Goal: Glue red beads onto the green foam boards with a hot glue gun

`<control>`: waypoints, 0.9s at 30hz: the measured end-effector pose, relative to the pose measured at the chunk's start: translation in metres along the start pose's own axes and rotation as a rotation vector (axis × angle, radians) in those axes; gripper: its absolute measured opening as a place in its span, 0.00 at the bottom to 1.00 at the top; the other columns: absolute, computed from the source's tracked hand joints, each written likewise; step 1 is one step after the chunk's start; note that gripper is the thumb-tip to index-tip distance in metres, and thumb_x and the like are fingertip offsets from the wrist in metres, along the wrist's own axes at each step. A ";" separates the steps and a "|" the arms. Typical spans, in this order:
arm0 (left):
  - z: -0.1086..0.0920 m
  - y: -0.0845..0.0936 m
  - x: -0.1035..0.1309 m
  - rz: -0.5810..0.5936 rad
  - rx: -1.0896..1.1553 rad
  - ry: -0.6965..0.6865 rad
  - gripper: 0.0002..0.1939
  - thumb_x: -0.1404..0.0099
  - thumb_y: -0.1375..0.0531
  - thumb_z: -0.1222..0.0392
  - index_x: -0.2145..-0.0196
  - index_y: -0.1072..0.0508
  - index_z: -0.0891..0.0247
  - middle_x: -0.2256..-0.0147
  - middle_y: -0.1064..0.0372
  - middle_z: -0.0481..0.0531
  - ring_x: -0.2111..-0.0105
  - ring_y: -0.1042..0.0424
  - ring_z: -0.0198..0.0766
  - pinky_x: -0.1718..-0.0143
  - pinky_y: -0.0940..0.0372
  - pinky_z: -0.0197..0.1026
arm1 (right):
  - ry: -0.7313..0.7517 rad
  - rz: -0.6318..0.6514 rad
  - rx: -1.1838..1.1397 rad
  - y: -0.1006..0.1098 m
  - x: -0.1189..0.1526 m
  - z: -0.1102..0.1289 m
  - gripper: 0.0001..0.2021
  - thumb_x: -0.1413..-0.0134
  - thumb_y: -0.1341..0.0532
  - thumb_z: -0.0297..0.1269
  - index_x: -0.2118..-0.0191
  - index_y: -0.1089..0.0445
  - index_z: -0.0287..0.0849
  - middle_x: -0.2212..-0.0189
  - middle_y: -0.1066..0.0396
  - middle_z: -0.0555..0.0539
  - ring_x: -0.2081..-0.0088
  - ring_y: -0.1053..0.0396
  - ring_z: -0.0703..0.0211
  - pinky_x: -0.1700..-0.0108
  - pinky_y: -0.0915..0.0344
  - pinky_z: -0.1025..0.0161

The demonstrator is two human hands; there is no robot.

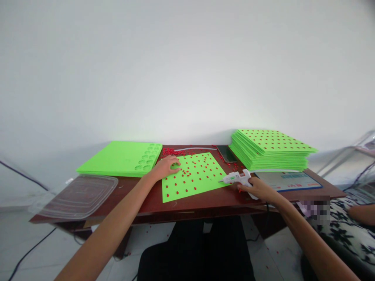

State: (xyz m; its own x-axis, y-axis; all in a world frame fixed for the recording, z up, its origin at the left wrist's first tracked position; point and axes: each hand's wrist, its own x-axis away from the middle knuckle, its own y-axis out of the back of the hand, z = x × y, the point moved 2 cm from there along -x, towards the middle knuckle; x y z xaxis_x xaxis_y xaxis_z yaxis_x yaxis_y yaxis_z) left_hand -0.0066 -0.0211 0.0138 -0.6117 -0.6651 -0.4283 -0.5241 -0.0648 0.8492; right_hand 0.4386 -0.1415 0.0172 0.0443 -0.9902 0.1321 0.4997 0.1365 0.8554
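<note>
One green sheet (195, 176) on the bench (205, 201). Left hand (166, 168) nearer, curled over its nine o'clock edge; whether it pinches anything, I can't tell. Right hand (260, 189), at four o'clock, grips glue gun (236, 177), long axis pointing about nine.

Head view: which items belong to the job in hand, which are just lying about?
Likely job items:
- white glue gun, in the right grip
- red-dotted green sheet
- loose red pieces
- left green stack
- right dotted stack

Probably lying about:
- phone
- clear plastic lid
- printed board by the right stack
</note>
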 end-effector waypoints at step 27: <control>0.007 -0.005 0.001 -0.014 -0.017 -0.016 0.13 0.32 0.39 0.47 0.59 0.24 0.58 0.55 0.27 0.53 0.50 0.30 0.46 0.44 0.36 0.50 | 0.051 -0.009 0.149 0.003 0.005 0.014 0.21 0.44 0.45 0.56 0.76 0.37 0.42 0.77 0.31 0.45 0.75 0.36 0.58 0.72 0.48 0.62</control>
State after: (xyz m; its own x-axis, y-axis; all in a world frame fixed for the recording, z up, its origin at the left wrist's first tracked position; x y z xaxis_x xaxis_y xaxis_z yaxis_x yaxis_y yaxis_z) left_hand -0.0087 -0.0159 0.0068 -0.6135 -0.6523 -0.4451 -0.5225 -0.0873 0.8482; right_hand 0.4279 -0.1459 0.0276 0.0860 -0.9910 0.1021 0.3662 0.1268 0.9219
